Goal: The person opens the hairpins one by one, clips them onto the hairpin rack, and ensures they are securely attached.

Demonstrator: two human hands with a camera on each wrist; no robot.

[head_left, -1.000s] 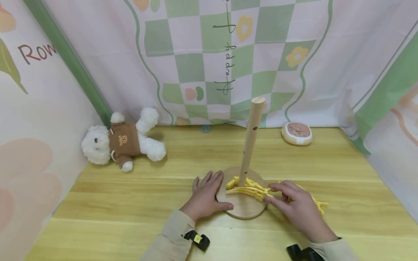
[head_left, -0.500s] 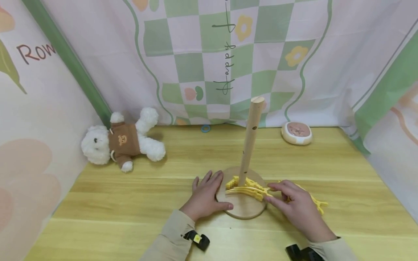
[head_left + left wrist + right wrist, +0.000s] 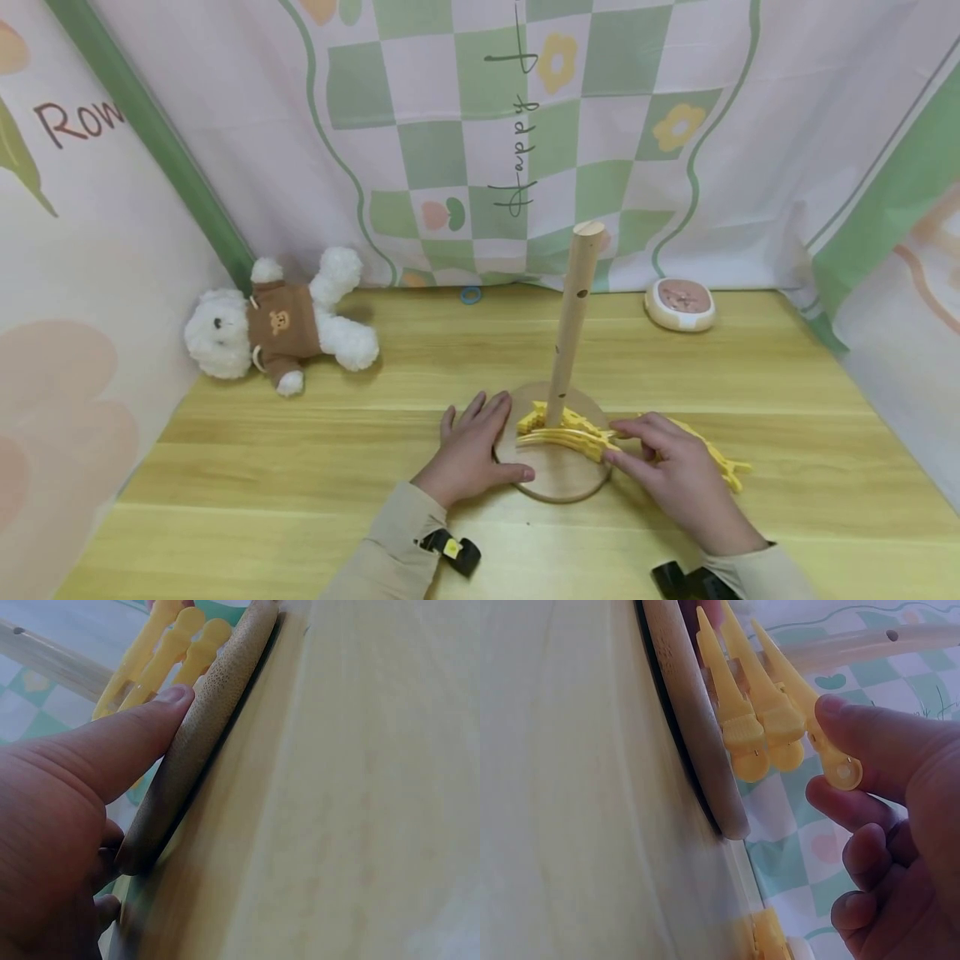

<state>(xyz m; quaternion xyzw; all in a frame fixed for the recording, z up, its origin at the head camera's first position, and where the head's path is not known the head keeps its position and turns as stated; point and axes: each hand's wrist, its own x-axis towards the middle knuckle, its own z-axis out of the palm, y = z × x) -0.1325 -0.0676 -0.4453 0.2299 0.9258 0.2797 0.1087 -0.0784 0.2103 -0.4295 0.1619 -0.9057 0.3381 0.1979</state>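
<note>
My left hand (image 3: 474,458) rests on the left side of a round wooden base (image 3: 558,487), its fingers fairly straight and its thumb on top. From the base rises a wooden post (image 3: 576,308) with small holes. Several long yellow plastic hair clips (image 3: 562,437) lie around the foot of the post. In the right wrist view, my right hand (image 3: 900,787) pinches the rounded end of one yellow hair clip (image 3: 829,750) between thumb and index finger, while two more clips (image 3: 746,739) stand beside it over the base. In the left wrist view, my thumb (image 3: 161,709) touches the base's edge.
More yellow clips (image 3: 723,467) lie on the wooden table (image 3: 300,500) behind my right hand, which partly hides them. Toward the back are a white plush toy (image 3: 281,325) in a brown top, a small blue ring (image 3: 470,295) and a pink-and-white device (image 3: 681,304).
Both hands keep nearly the same place and hold. The head view has shifted very slightly, and my right hand sits marginally further left.
</note>
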